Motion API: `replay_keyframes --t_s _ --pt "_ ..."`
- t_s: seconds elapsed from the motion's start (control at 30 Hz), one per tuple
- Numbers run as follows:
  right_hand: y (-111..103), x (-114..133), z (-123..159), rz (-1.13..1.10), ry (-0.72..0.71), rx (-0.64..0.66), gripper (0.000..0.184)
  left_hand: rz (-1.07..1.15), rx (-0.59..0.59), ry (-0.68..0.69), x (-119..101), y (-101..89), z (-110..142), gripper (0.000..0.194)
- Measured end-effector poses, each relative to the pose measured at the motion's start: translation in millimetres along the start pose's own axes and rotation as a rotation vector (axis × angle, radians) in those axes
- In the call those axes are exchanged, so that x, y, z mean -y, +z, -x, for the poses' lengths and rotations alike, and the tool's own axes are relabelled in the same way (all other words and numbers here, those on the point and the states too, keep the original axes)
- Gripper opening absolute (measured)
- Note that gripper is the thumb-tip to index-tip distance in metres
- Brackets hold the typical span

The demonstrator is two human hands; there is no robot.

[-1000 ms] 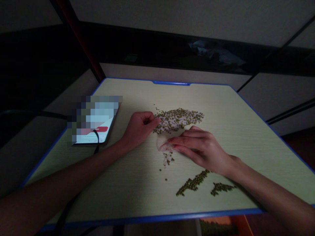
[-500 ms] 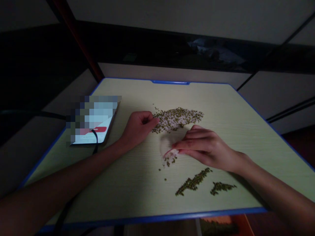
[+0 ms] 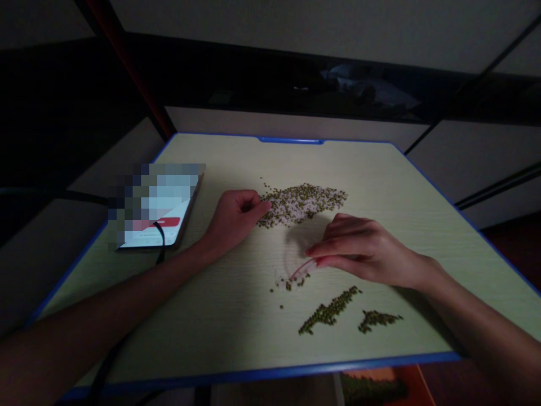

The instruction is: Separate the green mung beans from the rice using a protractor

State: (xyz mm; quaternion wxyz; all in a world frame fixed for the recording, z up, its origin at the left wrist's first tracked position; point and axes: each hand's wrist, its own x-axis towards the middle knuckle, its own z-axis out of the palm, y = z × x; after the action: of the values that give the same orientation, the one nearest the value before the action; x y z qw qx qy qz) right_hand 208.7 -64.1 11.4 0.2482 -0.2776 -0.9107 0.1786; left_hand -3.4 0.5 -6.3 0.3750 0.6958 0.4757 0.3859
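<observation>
Pinches thin clear curved-edged piece (image 3: pixel 301 265) in right hand (image 3: pixel 363 248), beside loose green-brown seeds (image 3: pixel 289 286), mid pale blue-edged bench (image 3: pixel 203 332) | curls left hand (image 3: pixel 236 217), thumb to finger, at far green-and-white heap (image 3: pixel 304 203) | could scatter seeds into near green-brown strip (image 3: pixel 329 310) if swept too hard

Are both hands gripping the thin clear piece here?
No, only the right hand holds the thin clear piece; the left hand is apart from it, at the left end of the green-and-white pile.
</observation>
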Motion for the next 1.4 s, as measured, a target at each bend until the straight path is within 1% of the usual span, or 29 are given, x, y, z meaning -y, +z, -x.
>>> replay_keyframes --t_s 0.17,0.27,0.4,0.47,0.53,0.67,0.87,1.17,1.4 --pt "-6.5 0.4 3.9 -0.041 0.004 0.051 0.016 0.003 0.001 0.006 0.2 -0.3 -1.0 0.032" --pt "-12.3 0.5 7.3 -0.047 0.026 0.046 0.015 0.003 0.002 0.008 0.2 -0.2 -1.4 0.033" --pt "-22.2 -2.1 14.2 -0.047 0.118 -0.011 0.014 0.000 0.001 -0.006 -2.1 0.1 -0.7 0.033" --pt "-25.3 -4.4 17.1 -0.058 0.175 -0.022 0.015 -0.004 -0.006 -0.014 -3.4 0.2 -0.3 0.033" --pt "-25.8 -6.4 18.4 -0.073 0.204 -0.017 0.015 -0.008 -0.007 -0.023 -4.4 0.2 -0.3 0.033" --pt "-20.9 -7.4 15.9 -0.084 0.193 -0.003 0.015 -0.005 -0.005 -0.029 -4.0 0.1 -0.7 0.033" --pt "-16.7 -5.6 12.7 -0.123 0.179 0.054 0.016 0.000 -0.009 -0.028 -1.9 -0.3 -0.8 0.033" --pt "-16.5 -4.5 13.9 -0.133 0.154 0.048 0.015 0.004 -0.005 -0.045 -4.5 0.1 -0.2 0.032" --pt "-13.3 -3.2 14.0 -0.183 0.115 0.051 0.014 0.007 -0.009 -0.047 -3.1 -0.1 -0.4 0.032"
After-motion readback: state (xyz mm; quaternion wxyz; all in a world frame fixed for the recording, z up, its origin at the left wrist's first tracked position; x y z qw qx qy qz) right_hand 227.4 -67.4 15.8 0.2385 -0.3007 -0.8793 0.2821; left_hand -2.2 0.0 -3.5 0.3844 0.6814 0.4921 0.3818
